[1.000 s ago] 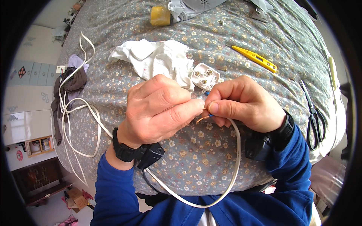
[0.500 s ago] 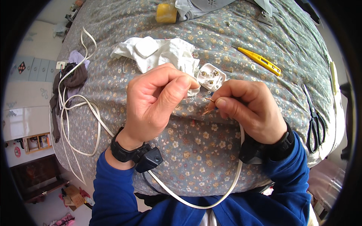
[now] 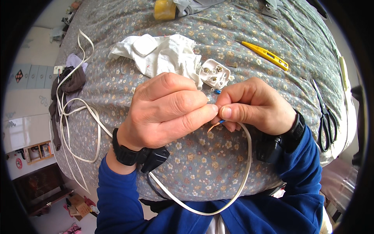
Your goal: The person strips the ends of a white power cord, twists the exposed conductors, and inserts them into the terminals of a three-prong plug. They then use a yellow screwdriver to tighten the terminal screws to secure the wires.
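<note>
My right hand (image 3: 257, 107) pinches the end of a white electrical cable (image 3: 248, 156) between thumb and fingers. Out of that grip sticks a blue-insulated wire (image 3: 221, 121) with a bare, twisted copper end. My left hand (image 3: 167, 113) is closed, and its fingertips meet the right thumb and forefinger; whatever they pinch there is hidden. Just beyond both hands lies an open white plug housing (image 3: 210, 80) with brass terminals inside. A small blue piece sits at its near edge. The cable hangs in a loop in front of my body.
Left of the housing, a white cloth (image 3: 167, 58) carries a white cover (image 3: 145, 45). A yellow screwdriver (image 3: 269, 56) and black scissors (image 3: 326, 123) lie to the right. More cable (image 3: 87, 103) coils at the left over a flowered bedspread (image 3: 202, 163). A yellow tape roll (image 3: 164, 9) is at the back.
My left hand has moved right and turned, its fingertips now at the right hand's. The copper end of the blue wire now points down and left below the fingers.
</note>
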The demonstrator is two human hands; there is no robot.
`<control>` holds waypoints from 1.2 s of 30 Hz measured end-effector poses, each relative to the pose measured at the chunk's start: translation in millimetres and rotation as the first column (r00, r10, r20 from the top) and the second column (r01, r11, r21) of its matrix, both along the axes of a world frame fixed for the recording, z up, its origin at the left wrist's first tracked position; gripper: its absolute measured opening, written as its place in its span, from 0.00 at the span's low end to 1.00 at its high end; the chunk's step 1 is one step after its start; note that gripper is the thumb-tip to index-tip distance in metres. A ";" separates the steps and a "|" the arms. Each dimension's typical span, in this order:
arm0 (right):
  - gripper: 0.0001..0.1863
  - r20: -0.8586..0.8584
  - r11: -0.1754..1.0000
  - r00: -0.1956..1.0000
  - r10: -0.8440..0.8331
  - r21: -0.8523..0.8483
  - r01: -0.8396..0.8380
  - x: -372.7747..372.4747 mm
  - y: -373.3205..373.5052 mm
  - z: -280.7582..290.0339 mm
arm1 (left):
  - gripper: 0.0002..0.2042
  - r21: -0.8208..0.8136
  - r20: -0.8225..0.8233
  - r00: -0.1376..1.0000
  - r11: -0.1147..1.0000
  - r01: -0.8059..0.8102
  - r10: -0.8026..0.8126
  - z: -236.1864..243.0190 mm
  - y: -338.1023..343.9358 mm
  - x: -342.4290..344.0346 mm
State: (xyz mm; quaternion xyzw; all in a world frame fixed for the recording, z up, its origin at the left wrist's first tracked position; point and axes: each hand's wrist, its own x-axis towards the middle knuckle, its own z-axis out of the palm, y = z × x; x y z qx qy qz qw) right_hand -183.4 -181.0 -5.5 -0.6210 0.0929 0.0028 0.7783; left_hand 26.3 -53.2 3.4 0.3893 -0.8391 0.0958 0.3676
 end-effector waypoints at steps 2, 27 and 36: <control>0.14 -0.008 1.000 1.000 0.004 0.001 -0.004 -0.7 -0.3 0.1 | 0.15 -0.022 0.023 0.999 0.999 -0.026 0.027 0.7 0.0 2.6; 0.12 0.000 0.921 0.970 -0.244 -0.314 0.232 -7.6 8.3 8.4 | 0.16 0.607 -0.467 0.816 0.795 0.016 0.340 13.0 10.9 -1.7; 0.12 0.020 0.987 0.994 -0.111 -0.115 0.112 -7.5 5.5 4.4 | 0.18 0.101 -0.159 0.986 0.994 -0.037 0.053 -7.5 0.2 0.4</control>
